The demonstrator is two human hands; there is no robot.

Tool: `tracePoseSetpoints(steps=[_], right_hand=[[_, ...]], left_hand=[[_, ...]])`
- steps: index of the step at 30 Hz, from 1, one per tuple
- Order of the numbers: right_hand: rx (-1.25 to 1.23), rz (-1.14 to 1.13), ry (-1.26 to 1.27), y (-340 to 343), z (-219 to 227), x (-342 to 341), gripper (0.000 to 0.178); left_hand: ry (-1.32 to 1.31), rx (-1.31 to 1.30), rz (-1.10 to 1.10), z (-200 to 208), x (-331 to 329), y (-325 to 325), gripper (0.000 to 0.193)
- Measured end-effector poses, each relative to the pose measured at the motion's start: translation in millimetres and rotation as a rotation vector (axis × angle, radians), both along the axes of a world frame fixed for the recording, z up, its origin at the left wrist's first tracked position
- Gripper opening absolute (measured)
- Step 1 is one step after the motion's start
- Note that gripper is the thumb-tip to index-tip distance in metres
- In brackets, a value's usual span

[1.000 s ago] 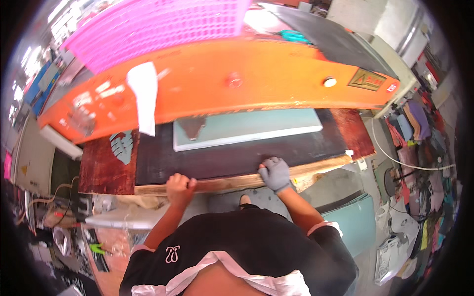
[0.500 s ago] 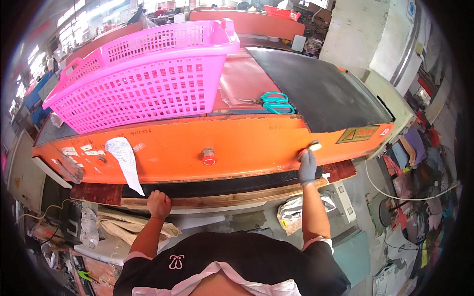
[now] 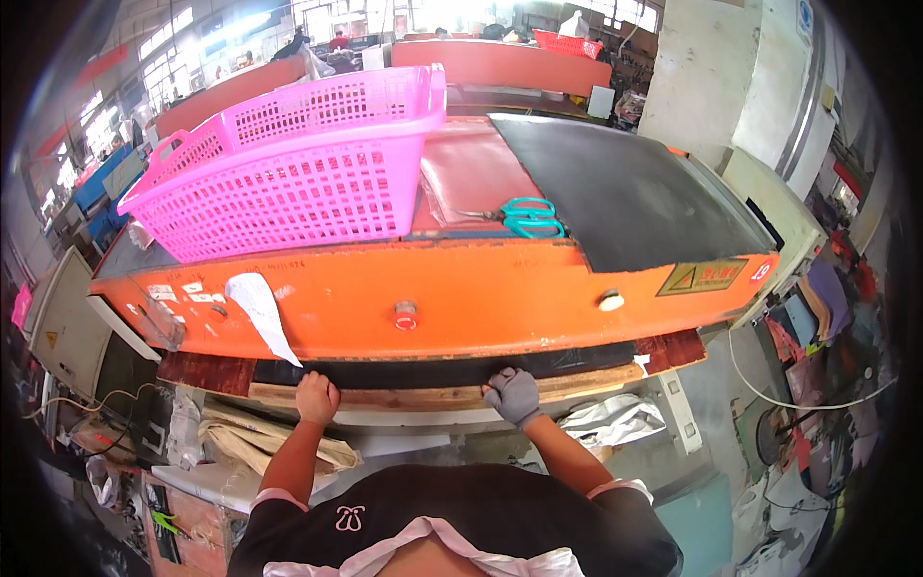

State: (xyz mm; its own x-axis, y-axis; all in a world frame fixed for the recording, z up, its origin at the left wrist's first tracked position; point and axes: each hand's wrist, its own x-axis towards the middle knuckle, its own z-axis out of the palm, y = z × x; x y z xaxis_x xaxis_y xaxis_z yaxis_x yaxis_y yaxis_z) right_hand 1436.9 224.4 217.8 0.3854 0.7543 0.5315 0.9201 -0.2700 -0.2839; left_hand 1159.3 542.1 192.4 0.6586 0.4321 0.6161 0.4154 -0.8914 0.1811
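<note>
My bare left hand (image 3: 316,397) is closed over the front edge of a long wooden board (image 3: 413,396), left of the middle. Farther right along that edge, my right hand (image 3: 514,396), in a grey glove with bare fingertips, is curled closed on the board. Behind the wooden edge, a black surface (image 3: 413,372) runs under the orange front of a machine (image 3: 490,317). On that front sit a red push button (image 3: 406,315) in the middle and a pale round button (image 3: 611,301) to the right. A paper slip (image 3: 260,313) hangs near my left hand.
On the machine top stand a pink plastic basket (image 3: 288,192), teal-handled scissors (image 3: 531,219) and a black sheet (image 3: 635,192). Below the board lie brown wrapping (image 3: 274,438) and a white bag (image 3: 615,420). Scraps of material (image 3: 817,298) lie at the right.
My right hand has left the pale button and come down and leftward to the board's edge. My left hand stays at the edge. The view has shifted slightly.
</note>
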Motion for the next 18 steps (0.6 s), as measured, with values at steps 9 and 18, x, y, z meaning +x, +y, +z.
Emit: tracePoseSetpoints(steps=[9,18], right_hand=[[-0.054,-0.067,0.041,-12.7,-7.8,-13.7,0.024],[0.001,-0.184,0.012,-83.2,-12.3,-104.8,0.020]], left_hand=[[-0.007,-0.181,0.005,-2.1,-9.0,-12.5,0.018],[0.123,-0.149,-0.095,14.3,-93.5,-86.5,0.012]])
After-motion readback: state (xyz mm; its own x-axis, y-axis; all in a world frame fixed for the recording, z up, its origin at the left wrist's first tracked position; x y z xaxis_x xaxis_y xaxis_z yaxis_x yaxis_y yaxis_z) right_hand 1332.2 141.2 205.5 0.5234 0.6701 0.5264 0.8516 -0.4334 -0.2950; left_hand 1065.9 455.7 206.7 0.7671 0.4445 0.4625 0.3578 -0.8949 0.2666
